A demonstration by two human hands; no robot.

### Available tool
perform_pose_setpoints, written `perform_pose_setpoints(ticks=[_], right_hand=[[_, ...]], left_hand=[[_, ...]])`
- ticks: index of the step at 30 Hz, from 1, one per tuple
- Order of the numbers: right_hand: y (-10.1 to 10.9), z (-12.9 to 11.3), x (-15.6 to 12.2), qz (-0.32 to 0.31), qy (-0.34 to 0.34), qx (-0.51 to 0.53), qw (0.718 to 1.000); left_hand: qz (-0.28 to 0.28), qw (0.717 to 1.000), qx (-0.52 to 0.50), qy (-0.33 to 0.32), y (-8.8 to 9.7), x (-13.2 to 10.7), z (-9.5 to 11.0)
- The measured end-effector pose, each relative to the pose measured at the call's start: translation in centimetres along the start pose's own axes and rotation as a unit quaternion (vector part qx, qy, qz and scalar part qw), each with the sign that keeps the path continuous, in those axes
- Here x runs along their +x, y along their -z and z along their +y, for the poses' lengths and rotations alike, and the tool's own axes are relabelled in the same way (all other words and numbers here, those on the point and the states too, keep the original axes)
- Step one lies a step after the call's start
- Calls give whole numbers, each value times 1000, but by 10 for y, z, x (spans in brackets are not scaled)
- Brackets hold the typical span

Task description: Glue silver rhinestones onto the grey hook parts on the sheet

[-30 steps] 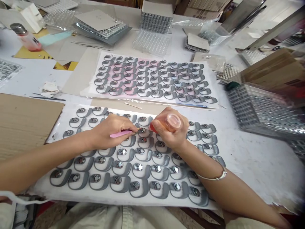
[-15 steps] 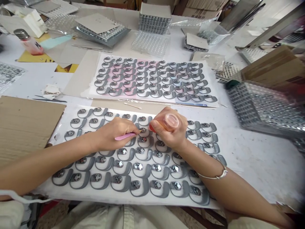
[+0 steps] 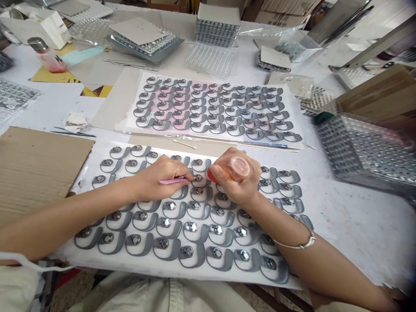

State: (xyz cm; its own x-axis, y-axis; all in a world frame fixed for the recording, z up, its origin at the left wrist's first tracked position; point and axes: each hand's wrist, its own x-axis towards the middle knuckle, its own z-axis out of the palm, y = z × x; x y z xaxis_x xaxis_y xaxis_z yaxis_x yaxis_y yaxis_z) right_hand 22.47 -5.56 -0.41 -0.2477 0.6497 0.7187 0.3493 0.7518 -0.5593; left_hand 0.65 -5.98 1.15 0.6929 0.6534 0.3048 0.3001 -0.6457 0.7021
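My left hand [image 3: 159, 177] is closed around a thin pink tool [image 3: 173, 180] whose tip touches a small round metal piece [image 3: 198, 178] on a grey curved part. My right hand [image 3: 238, 182] grips a small clear bottle [image 3: 234, 168] of orange-red liquid, tilted with its red tip beside that same piece. Both hands rest over a white sheet [image 3: 325, 225] carrying rows of grey curved parts with round metal centres [image 3: 191, 227].
A second sheet of the same parts [image 3: 214, 108] lies farther back. Brown cardboard [image 3: 35, 169] is at left, clear plastic trays of metal pieces [image 3: 364, 151] at right, stacked trays [image 3: 216, 26] and a pink-liquid bottle [image 3: 47, 55] at the back.
Both hands keep their grip at the same part; the view has shifted slightly, so everything sits a little to the right in the picture.
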Motion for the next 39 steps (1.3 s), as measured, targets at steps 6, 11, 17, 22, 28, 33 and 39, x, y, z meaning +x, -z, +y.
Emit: perform_pose_setpoints(ticks=[6, 11, 17, 22, 28, 33, 39], right_hand=[[-1, 1, 0, 8, 11, 1, 1000], [-1, -1, 1, 0, -9, -8, 1000], [-1, -1, 1, 5, -7, 8, 1000], [-1, -2, 0, 3, -21, 13, 1000], [-2, -2, -2, -2, -29, 10, 1000], [-4, 0, -3, 3, -18, 17, 1000], [-5, -1, -4, 8, -25, 32, 999]], left_hand=[[3, 1000, -10, 4, -1, 0, -2], [-2, 1000, -12, 10, -1, -1, -4], [3, 1000, -14, 6, -1, -1, -4], [3, 1000, -11, 4, 0, 0, -4], [1, 1000, -17, 9, 0, 0, -4], [-4, 1000, -16, 9, 0, 0, -4], [-12, 999, -18, 26, 1, 0, -5]])
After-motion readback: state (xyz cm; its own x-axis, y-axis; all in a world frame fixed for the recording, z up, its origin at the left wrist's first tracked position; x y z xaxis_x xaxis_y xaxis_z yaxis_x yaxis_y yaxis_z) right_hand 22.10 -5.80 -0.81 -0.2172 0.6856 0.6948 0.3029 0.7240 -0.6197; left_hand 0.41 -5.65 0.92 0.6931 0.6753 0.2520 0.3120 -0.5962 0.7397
